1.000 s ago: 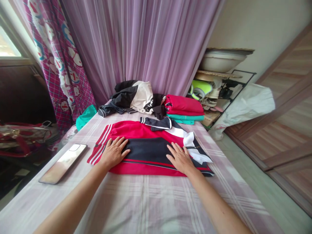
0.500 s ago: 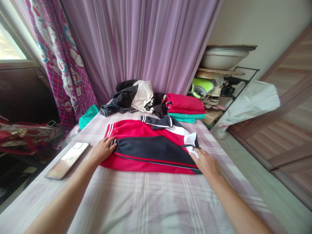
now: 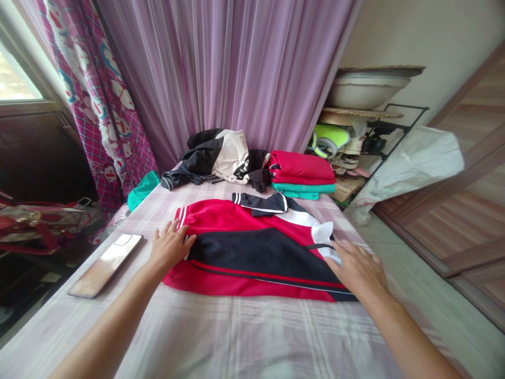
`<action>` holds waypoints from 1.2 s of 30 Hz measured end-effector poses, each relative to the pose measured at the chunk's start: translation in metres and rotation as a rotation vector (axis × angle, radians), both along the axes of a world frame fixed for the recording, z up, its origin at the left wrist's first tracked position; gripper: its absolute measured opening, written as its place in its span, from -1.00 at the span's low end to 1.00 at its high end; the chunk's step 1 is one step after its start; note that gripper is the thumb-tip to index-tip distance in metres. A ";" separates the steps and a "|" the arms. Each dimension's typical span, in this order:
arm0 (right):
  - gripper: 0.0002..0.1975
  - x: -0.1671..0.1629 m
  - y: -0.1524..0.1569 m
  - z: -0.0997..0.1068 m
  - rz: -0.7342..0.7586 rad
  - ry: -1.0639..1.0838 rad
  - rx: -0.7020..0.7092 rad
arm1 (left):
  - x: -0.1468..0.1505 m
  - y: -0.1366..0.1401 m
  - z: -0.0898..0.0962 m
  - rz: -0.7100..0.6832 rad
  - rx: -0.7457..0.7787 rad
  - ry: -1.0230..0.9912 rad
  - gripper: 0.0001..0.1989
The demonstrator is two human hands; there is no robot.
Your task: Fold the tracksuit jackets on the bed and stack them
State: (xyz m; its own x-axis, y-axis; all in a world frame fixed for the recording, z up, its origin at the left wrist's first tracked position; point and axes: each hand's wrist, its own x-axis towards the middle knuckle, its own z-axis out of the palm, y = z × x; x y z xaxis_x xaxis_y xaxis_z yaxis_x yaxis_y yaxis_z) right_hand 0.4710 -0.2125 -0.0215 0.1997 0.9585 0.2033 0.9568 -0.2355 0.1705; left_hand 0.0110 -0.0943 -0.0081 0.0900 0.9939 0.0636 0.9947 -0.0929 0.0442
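From where I watch, my two bare forearms run up from the near edge over the checked pink cloth of the worktop (image 3: 244,337). My left hand (image 3: 168,248) lies flat, fingers spread, its fingertips touching the left end of the folded red and black jacket (image 3: 252,252), just beside the white stripes. My right hand (image 3: 357,269) lies palm down at the jacket's right end, fingers loosely open, covering the edge by the white collar; I cannot tell whether it pinches any fabric. So neither hand has a closed grip: both are apart and flat. The jacket lies across the middle of the worktop, between my hands. A phone (image 3: 105,264) lies face up to the left of my left hand, apart from it. Farther off, a black cuff (image 3: 258,203) with white stripes lies on the jacket's far edge. Beyond it sit a rumpled heap of black and beige clothes (image 3: 221,158) and, to its right, a folded red and green stack (image 3: 303,176). A purple curtain (image 3: 236,68) hangs behind, with a shoe rack (image 3: 355,142) at far right.
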 end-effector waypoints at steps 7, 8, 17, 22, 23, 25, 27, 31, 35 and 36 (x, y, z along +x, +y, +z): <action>-0.63 -0.070 0.101 0.031 0.239 0.084 0.040 | 0.028 0.017 -0.022 -0.245 -0.007 0.041 -0.46; -0.62 -0.076 0.117 0.031 0.252 0.081 0.027 | 0.028 0.018 -0.024 -0.247 -0.029 0.052 -0.46; -0.72 -0.057 0.200 0.023 0.251 0.290 -0.002 | 0.011 0.074 0.013 -0.233 -0.074 -0.021 -0.54; -0.64 -0.035 0.220 0.043 0.137 0.836 0.189 | 0.007 0.137 0.015 -0.134 -0.075 0.014 -0.50; -0.63 -0.032 0.221 0.049 0.140 0.932 0.260 | 0.007 0.147 0.013 -0.124 -0.099 0.018 -0.48; -0.64 -0.030 0.222 0.062 0.150 1.098 0.399 | 0.008 0.162 0.011 -0.126 -0.143 0.022 -0.47; -0.63 -0.030 0.219 0.077 0.181 1.267 0.487 | 0.009 0.169 0.011 -0.145 -0.173 0.026 -0.50; -0.55 -0.037 0.205 0.107 0.244 1.584 0.552 | 0.009 0.164 0.024 -0.192 -0.199 0.032 -0.62; -0.53 -0.048 0.177 0.138 0.336 1.628 0.576 | 0.004 0.148 0.044 -0.243 -0.173 0.026 -0.67; -0.55 -0.052 0.167 0.146 0.366 1.626 0.562 | 0.002 0.143 0.048 -0.254 -0.160 0.027 -0.68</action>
State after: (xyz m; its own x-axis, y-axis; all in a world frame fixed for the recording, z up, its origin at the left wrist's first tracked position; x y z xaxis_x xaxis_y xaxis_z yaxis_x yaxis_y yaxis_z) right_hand 0.4191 -0.0454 0.1245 0.3277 0.8866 0.3264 0.0706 0.3215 -0.9443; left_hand 0.0132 0.0484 0.0397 0.3371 0.9364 -0.0979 0.9413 -0.3333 0.0526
